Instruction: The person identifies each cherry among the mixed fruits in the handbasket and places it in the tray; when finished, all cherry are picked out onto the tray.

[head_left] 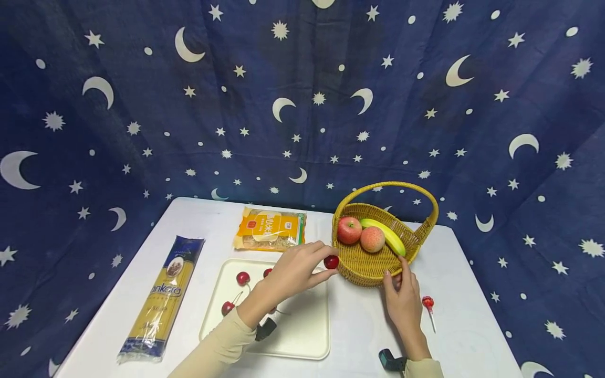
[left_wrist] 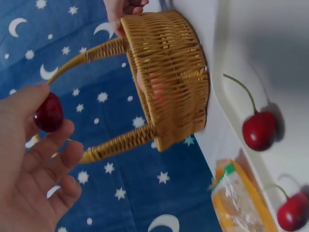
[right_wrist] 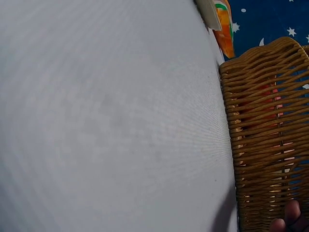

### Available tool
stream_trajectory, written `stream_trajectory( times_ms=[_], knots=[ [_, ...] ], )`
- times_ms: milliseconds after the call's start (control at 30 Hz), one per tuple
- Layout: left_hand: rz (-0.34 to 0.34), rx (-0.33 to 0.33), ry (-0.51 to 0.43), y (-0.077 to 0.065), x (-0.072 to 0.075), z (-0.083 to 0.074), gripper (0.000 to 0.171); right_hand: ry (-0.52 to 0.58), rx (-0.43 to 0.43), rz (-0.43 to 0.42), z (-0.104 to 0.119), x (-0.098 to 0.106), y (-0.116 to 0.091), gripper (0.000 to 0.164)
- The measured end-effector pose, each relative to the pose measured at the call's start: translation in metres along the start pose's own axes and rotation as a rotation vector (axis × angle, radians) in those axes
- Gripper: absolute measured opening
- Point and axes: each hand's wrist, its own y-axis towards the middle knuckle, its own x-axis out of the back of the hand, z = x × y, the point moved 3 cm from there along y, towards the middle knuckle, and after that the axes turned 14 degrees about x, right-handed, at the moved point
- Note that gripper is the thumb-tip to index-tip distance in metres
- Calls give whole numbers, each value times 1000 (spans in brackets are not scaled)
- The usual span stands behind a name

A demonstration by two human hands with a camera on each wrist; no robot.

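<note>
My left hand [head_left: 298,268] pinches a dark red cherry [head_left: 331,262] between thumb and fingers, just left of the wicker basket [head_left: 364,272]. In the left wrist view that cherry [left_wrist: 49,112] is at the fingertips, in front of the basket's handle. My right hand [head_left: 404,296] holds the basket's rim at its near right side; in the right wrist view only its fingertips [right_wrist: 291,212] show, against the weave. Inside the basket lie an apple [head_left: 350,230], a peach [head_left: 372,239] and a banana [head_left: 389,237]. Several cherries [head_left: 243,278] with stems lie on the white tray [head_left: 307,336], partly hidden by my left arm.
An orange food packet [head_left: 271,229] lies behind the tray. To the left is a long blue-and-yellow pasta pack [head_left: 163,299]. A red lollipop [head_left: 428,302] lies right of my right hand. The basket's tall handle [head_left: 387,184] arches over its opening. A starry cloth hangs behind the table.
</note>
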Motion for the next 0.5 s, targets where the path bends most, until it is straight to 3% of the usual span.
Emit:
stream_trajectory(
  times_ms=[333,500],
  knots=[
    [-76,154,36,-53,19,24,34,5,2,1,1,-2,0,59],
    [-88,214,18,-77,20,34,35,-3,-1,-7,1,-1,0,59]
  ],
)
